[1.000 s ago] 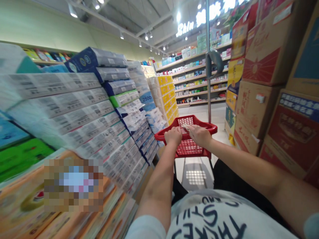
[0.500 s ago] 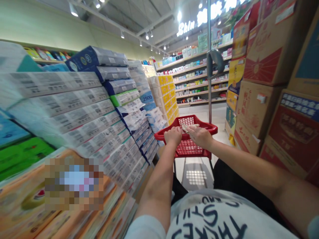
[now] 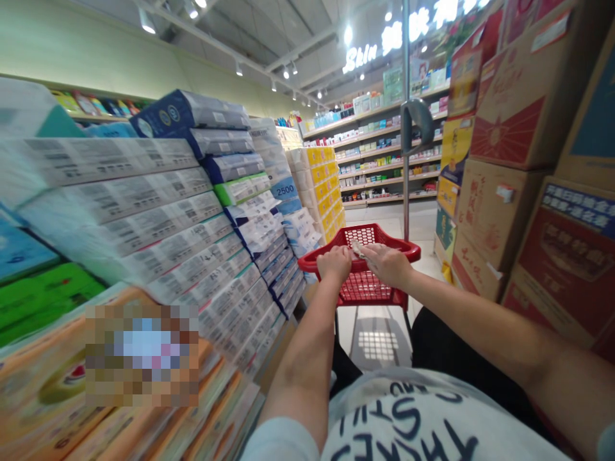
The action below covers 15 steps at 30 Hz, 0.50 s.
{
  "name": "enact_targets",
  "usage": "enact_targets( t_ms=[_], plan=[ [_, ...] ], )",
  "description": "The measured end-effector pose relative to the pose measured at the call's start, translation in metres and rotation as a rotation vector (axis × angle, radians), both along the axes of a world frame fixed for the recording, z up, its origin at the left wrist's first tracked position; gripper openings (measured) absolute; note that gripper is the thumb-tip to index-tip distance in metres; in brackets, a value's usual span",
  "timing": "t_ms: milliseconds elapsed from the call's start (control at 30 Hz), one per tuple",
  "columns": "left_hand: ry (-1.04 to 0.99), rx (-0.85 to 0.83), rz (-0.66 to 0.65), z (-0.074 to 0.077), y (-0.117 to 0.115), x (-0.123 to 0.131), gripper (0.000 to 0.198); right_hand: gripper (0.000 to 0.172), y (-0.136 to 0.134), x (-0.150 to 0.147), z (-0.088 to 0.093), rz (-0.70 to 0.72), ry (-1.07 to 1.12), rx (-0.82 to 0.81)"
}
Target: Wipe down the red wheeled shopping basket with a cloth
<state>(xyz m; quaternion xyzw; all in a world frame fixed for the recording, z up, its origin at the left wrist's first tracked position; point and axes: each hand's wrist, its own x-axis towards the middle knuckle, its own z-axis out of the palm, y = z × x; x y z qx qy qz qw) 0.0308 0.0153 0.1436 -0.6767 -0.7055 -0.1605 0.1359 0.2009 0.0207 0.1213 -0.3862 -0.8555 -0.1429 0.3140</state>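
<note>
Ahead of my body is a red plastic shopping cart (image 3: 373, 296) with a mesh basket. My left hand (image 3: 335, 263) is closed around the left part of its handle. On the right part of the handle lies my right hand (image 3: 387, 264), its fingers pressed on a crumpled off-white wipe (image 3: 356, 249). Whether the wipe is paper or cloth I cannot tell. It sits between the two hands, against the handle bar. The undersides of the fingers of both hands are hidden.
Stacked tissue packs (image 3: 158, 211) rise close on the left, with yellow-and-white packs (image 3: 321, 189) farther along. Cardboard cartons (image 3: 504, 134) line the right. A metal pole (image 3: 406, 192) stands just beyond the cart, in front of stocked shelves (image 3: 369, 160).
My right hand and the wipe have shifted slightly on the handle, and less of the wipe shows over the fingers. My left hand keeps its grip. The surroundings look nearly the same.
</note>
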Motion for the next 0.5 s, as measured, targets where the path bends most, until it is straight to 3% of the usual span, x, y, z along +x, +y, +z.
enact_targets(
  t_ms=[167,367,500],
  plan=[
    [0.008,-0.015,-0.006,0.001,-0.0012,0.001,0.049,0.037,0.004,-0.006,0.0057,-0.225,0.057,-0.134],
    [0.024,0.011,-0.004,-0.0008,-0.0008,0.0005,0.049,0.04,-0.0008,-0.0022,0.0025,-0.066,0.015,-0.024],
    [0.015,0.006,0.006,-0.0015,0.0005,0.0006,0.048,0.037,-0.0001,-0.006,0.0068,-0.208,0.038,-0.109]
  ],
)
